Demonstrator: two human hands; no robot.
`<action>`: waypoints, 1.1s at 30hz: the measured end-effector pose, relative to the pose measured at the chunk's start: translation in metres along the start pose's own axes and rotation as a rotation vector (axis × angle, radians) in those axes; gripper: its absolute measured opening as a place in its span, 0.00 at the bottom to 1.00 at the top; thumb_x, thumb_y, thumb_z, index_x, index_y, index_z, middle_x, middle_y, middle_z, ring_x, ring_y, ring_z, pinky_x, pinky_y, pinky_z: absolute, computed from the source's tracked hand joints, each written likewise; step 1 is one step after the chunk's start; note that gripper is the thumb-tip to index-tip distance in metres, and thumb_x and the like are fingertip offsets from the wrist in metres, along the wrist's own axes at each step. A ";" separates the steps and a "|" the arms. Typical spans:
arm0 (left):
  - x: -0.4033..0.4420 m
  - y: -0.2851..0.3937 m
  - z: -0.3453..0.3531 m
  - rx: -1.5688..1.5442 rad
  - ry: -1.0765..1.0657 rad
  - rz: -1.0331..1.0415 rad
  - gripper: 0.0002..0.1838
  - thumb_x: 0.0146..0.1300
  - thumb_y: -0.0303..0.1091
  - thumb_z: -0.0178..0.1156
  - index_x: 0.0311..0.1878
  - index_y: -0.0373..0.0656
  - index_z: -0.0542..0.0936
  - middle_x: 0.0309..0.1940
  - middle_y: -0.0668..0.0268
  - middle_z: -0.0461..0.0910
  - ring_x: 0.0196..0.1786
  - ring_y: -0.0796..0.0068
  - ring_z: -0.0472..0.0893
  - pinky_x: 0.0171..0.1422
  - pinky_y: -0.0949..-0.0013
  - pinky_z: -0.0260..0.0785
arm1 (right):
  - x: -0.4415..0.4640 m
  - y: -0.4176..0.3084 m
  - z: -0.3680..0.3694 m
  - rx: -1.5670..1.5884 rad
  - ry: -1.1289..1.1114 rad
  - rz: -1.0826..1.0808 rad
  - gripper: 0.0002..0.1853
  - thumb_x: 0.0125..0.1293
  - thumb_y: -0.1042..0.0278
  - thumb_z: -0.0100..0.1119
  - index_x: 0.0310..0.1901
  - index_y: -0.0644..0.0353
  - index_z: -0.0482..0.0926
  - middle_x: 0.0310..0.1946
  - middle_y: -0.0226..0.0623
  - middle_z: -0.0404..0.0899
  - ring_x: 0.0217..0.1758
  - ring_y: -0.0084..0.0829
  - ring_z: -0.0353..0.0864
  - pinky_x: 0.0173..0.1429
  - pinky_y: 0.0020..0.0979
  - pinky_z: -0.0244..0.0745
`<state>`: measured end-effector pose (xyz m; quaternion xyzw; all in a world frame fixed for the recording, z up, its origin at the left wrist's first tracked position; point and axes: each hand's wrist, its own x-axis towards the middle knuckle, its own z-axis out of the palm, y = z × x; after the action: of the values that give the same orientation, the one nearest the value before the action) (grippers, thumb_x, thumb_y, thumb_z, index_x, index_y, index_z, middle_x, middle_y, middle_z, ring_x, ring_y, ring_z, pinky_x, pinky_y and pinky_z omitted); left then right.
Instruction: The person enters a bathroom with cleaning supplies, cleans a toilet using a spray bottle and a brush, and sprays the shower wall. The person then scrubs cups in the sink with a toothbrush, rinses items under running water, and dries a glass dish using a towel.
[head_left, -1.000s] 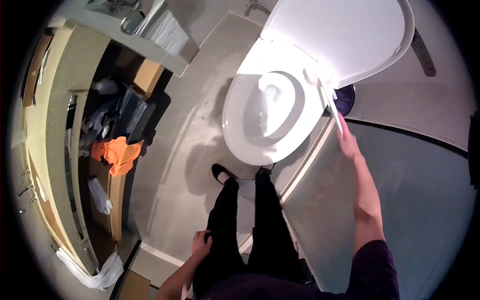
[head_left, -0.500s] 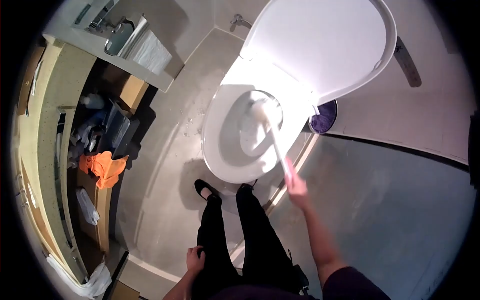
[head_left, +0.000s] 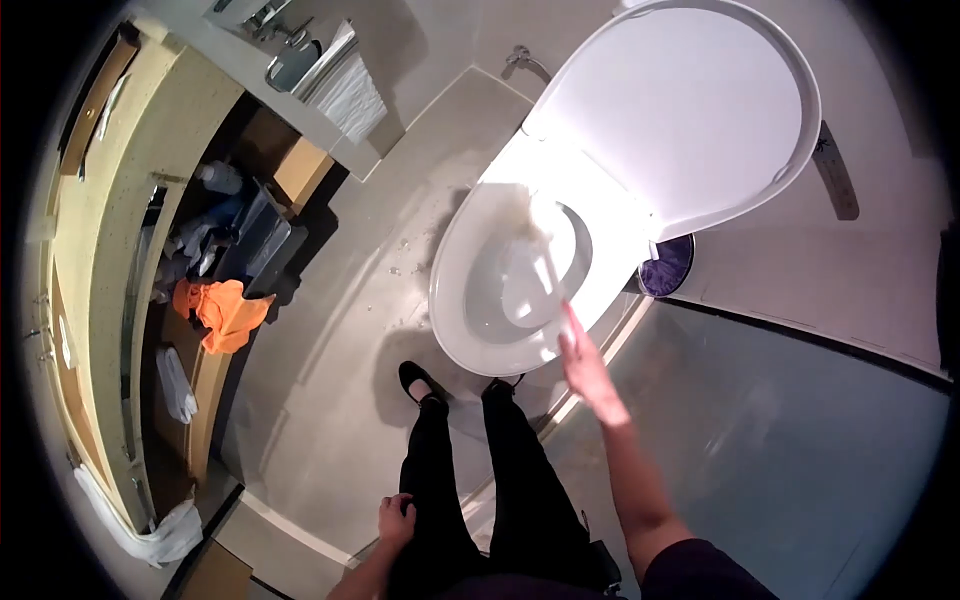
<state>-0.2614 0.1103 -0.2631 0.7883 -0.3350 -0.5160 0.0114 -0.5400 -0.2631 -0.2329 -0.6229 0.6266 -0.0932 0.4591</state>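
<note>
Left hand: [head_left: 397,520] rests on the dark trouser leg [head_left: 425,470], holding nothing visible; its fingers bend over the cloth, whether spread or pressed together I cannot tell.
Right hand: [head_left: 585,370] reaches forward, fingers wrapped around the near end of the brush handle.
Toilet brush: [head_left: 550,268] slants away from the right hand over the toilet bowl [head_left: 487,322], its blurred head near the back of the opening; contact with the porcelain cannot be told.
Step in hand: seems to be scrubbing inside the bowl.
Next move: likely calls for a firm grip and the head held low, within the rim.
Purple-lined bin: [head_left: 668,268] stands just beside the toilet.
Toilet lid: [head_left: 700,120] stands raised behind the seat.
Wall strip: [head_left: 838,180] carries a dark character near its top, too small to read surely; no brand is legible.
</note>
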 end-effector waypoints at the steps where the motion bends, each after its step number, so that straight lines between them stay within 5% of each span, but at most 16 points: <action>1: -0.001 0.003 0.001 0.006 -0.002 -0.030 0.13 0.56 0.36 0.56 0.44 0.47 0.76 0.41 0.56 0.73 0.47 0.55 0.72 0.53 0.58 0.67 | 0.016 -0.012 -0.015 0.018 0.044 0.012 0.28 0.71 0.64 0.36 0.70 0.42 0.45 0.69 0.44 0.51 0.68 0.45 0.57 0.68 0.35 0.56; 2: -0.002 0.000 0.003 0.006 0.009 0.009 0.13 0.56 0.36 0.56 0.44 0.47 0.76 0.41 0.56 0.73 0.46 0.55 0.73 0.52 0.58 0.67 | 0.046 0.004 -0.013 -0.089 0.269 -0.136 0.28 0.70 0.64 0.37 0.70 0.39 0.45 0.58 0.50 0.69 0.53 0.46 0.75 0.58 0.35 0.69; 3: 0.000 -0.005 0.005 0.010 0.021 0.046 0.13 0.56 0.36 0.56 0.44 0.47 0.76 0.41 0.56 0.73 0.46 0.55 0.73 0.52 0.58 0.67 | 0.066 -0.036 -0.035 0.091 0.069 0.282 0.28 0.70 0.64 0.36 0.69 0.34 0.45 0.30 0.46 0.78 0.25 0.39 0.78 0.37 0.37 0.76; 5: 0.000 -0.016 0.007 0.011 0.047 0.076 0.12 0.56 0.36 0.55 0.44 0.48 0.76 0.41 0.56 0.73 0.46 0.55 0.73 0.52 0.58 0.68 | 0.109 -0.034 -0.019 0.323 0.036 0.338 0.29 0.69 0.65 0.35 0.69 0.31 0.43 0.12 0.35 0.65 0.11 0.30 0.63 0.21 0.37 0.68; 9: -0.006 -0.009 0.001 -0.027 0.052 0.026 0.13 0.56 0.37 0.55 0.45 0.47 0.76 0.41 0.57 0.72 0.46 0.55 0.73 0.52 0.58 0.67 | 0.051 -0.052 0.033 0.137 -0.141 0.213 0.29 0.70 0.63 0.35 0.70 0.34 0.42 0.21 0.38 0.69 0.16 0.25 0.63 0.22 0.31 0.66; 10: -0.003 -0.005 -0.001 -0.042 0.056 0.022 0.13 0.56 0.37 0.55 0.45 0.47 0.76 0.41 0.57 0.72 0.46 0.55 0.73 0.52 0.58 0.67 | 0.024 -0.038 0.050 0.100 -0.155 0.115 0.29 0.69 0.66 0.37 0.70 0.39 0.44 0.36 0.44 0.77 0.24 0.35 0.76 0.32 0.36 0.73; 11: -0.003 -0.004 -0.003 -0.042 0.057 0.015 0.13 0.56 0.36 0.55 0.44 0.47 0.76 0.41 0.57 0.72 0.46 0.56 0.73 0.52 0.58 0.67 | 0.004 -0.005 0.075 -0.090 0.095 -0.384 0.29 0.68 0.67 0.38 0.70 0.43 0.46 0.53 0.48 0.73 0.40 0.47 0.80 0.45 0.40 0.73; 12: -0.004 -0.004 -0.003 -0.043 0.057 0.007 0.12 0.56 0.36 0.55 0.44 0.47 0.76 0.41 0.57 0.72 0.46 0.56 0.73 0.52 0.58 0.67 | -0.030 -0.009 0.072 0.006 -0.075 -0.212 0.28 0.68 0.69 0.36 0.69 0.41 0.47 0.45 0.58 0.75 0.47 0.62 0.73 0.50 0.51 0.68; 14: -0.003 -0.008 -0.001 -0.044 0.059 0.004 0.12 0.56 0.36 0.55 0.44 0.47 0.76 0.41 0.58 0.72 0.46 0.57 0.73 0.52 0.59 0.68 | -0.085 -0.006 0.060 -0.086 -0.288 0.035 0.29 0.67 0.66 0.40 0.68 0.35 0.47 0.40 0.61 0.75 0.42 0.64 0.72 0.43 0.53 0.68; 19: 0.001 -0.022 0.004 -0.006 0.057 0.029 0.12 0.56 0.35 0.56 0.44 0.47 0.76 0.41 0.59 0.73 0.46 0.58 0.73 0.52 0.60 0.68 | -0.185 0.063 0.002 -0.489 -0.413 0.252 0.24 0.71 0.61 0.35 0.67 0.27 0.52 0.24 0.52 0.73 0.25 0.51 0.74 0.29 0.49 0.67; 24: 0.001 -0.009 -0.007 -0.018 0.027 -0.022 0.12 0.56 0.35 0.56 0.44 0.47 0.76 0.40 0.58 0.73 0.46 0.58 0.73 0.52 0.60 0.68 | -0.139 0.094 -0.073 -0.523 -0.179 0.452 0.24 0.70 0.58 0.37 0.66 0.24 0.52 0.34 0.55 0.78 0.35 0.54 0.79 0.40 0.46 0.76; 25: 0.002 -0.010 -0.007 -0.011 0.025 -0.018 0.12 0.56 0.35 0.56 0.44 0.47 0.76 0.40 0.58 0.72 0.46 0.58 0.73 0.52 0.60 0.68 | -0.108 0.096 -0.086 -0.454 -0.079 0.172 0.27 0.69 0.65 0.40 0.66 0.27 0.51 0.36 0.61 0.75 0.39 0.55 0.78 0.44 0.49 0.74; 28: 0.003 -0.006 -0.009 -0.014 0.008 -0.019 0.12 0.57 0.35 0.56 0.44 0.47 0.76 0.41 0.58 0.72 0.46 0.58 0.73 0.52 0.60 0.68 | -0.023 0.099 -0.099 -0.388 0.082 0.191 0.28 0.69 0.67 0.41 0.67 0.30 0.50 0.31 0.56 0.77 0.32 0.52 0.79 0.36 0.42 0.72; 29: 0.002 -0.009 -0.009 -0.006 0.011 -0.010 0.12 0.57 0.35 0.56 0.44 0.47 0.76 0.41 0.58 0.72 0.46 0.57 0.73 0.52 0.60 0.68 | -0.014 0.052 -0.097 -0.195 -0.015 0.522 0.28 0.70 0.65 0.40 0.68 0.29 0.48 0.36 0.54 0.78 0.35 0.43 0.80 0.40 0.40 0.72; 32: -0.002 -0.021 -0.004 -0.007 0.017 0.008 0.12 0.57 0.36 0.55 0.44 0.48 0.76 0.41 0.58 0.72 0.46 0.57 0.73 0.52 0.59 0.68 | -0.059 0.048 -0.066 -0.026 -0.036 0.581 0.29 0.70 0.66 0.38 0.70 0.35 0.45 0.57 0.53 0.69 0.56 0.40 0.72 0.57 0.39 0.67; 33: -0.002 -0.024 -0.001 -0.010 0.013 0.004 0.12 0.56 0.35 0.55 0.44 0.48 0.76 0.41 0.58 0.72 0.46 0.57 0.73 0.52 0.59 0.68 | -0.089 0.088 -0.041 -0.065 0.053 0.459 0.30 0.68 0.67 0.38 0.70 0.37 0.45 0.49 0.48 0.72 0.39 0.34 0.72 0.40 0.34 0.68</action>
<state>-0.2488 0.1304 -0.2697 0.7910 -0.3338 -0.5123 0.0186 -0.6467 -0.1860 -0.2294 -0.4757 0.7664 0.0174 0.4313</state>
